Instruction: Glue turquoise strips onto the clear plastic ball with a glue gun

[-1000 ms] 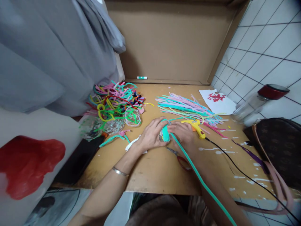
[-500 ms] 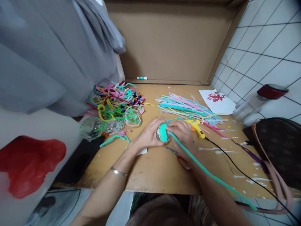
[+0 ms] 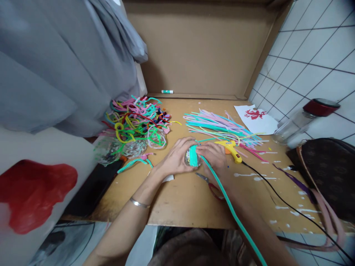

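Observation:
My left hand (image 3: 179, 157) is wrapped round the left side of a small clear ball (image 3: 188, 159) that has a band of teal strips across its front. Fingers of my right hand (image 3: 213, 156) are pressed together at the band's right edge, pinching a teal pipe cleaner (image 3: 229, 203). Its long free end runs down over my right forearm towards the bottom edge. Just beyond my right hand lies a yellow glue gun (image 3: 234, 152) with a black cord. Scissors (image 3: 213, 187) with red handles lie below the ball, partly under my right arm.
Tangled colourful pipe cleaners (image 3: 133, 120) and clear balls (image 3: 108, 150) are at the left, near a black flat object (image 3: 93, 190). Straight pipe cleaners (image 3: 219, 125) lie behind my hands. A paper (image 3: 256, 120), a bottle (image 3: 302, 120) and a brown bag (image 3: 327, 173) stand at the right.
The free end of the teal pipe cleaner has swung left and down, closer to my body. My hands have barely moved and keep their hold.

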Tool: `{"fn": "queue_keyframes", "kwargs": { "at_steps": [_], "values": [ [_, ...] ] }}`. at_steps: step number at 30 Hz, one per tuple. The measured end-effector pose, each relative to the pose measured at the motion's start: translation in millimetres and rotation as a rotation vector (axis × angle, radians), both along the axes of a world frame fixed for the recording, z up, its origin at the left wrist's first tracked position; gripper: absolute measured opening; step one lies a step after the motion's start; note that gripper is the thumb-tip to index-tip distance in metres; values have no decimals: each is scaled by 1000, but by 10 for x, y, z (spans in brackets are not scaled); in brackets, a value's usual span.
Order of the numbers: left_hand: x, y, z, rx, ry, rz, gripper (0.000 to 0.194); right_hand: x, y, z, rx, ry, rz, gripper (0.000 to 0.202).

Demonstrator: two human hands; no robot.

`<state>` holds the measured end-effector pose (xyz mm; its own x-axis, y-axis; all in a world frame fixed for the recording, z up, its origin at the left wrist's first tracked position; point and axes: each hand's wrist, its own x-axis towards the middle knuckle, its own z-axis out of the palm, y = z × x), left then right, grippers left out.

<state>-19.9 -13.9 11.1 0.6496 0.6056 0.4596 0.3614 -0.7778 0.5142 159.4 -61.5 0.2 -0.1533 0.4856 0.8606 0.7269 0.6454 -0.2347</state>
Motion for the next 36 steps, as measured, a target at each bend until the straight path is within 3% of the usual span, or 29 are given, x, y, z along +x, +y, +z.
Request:
{"fn": "queue_keyframes", "kwargs": {
  "at_steps": [8, 12, 20, 23, 27, 36],
  "values": [
    [2, -9, 21, -13, -15, -20, 75, 20, -85, 99, -124, -54, 3, 13],
    [8, -22, 32, -45, -37, -26, 75, 19, -126, 141, -165, -43, 10, 20],
    [-5, -21, 52, -141, -43, 0, 78, 43, -18, 42, -136, -60, -35, 22],
    [-19, -33, 84, -202, -44, 3, 67, 31, 12, -1, -107, -69, -26, 21],
    [-25, -49, 88, -274, -101, 19, 36, 3, 11, -40, -138, -49, -24, 22],
    [29, -34, 21, -339, -199, 78, 31, -54, -17, -41, -131, -25, -20, 23]
  ]
}}
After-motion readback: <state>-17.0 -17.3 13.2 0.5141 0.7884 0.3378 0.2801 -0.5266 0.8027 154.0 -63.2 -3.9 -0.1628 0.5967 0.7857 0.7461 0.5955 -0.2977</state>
